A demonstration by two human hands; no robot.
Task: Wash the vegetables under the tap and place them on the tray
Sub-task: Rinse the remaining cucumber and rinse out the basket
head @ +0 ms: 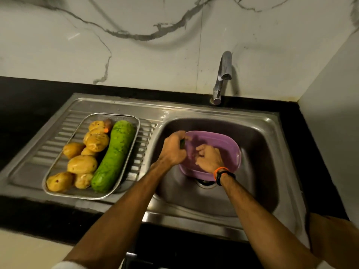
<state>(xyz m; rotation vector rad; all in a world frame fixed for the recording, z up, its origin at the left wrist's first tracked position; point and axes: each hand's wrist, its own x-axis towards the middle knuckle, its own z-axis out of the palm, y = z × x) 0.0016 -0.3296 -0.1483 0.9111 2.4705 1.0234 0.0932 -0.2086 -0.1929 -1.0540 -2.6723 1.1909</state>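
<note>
The left grip point(173, 149) pinches a small green vegetable point(182, 145); the right grip point(208, 157), curled, seems empty. Rinse it under the tap point(223, 74) beyond both.

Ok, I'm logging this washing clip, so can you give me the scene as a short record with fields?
setting: stainless steel sink with drainboard
tray: steel mesh tray on the drainboard
tray contents: yellow potatoes, long green gourd
basin: purple plastic tub in the sink
left hand: grips a small dark green item, unclear what
right hand: curled inside the tub, contents unclear
tap: chrome tap, no water visible
</note>
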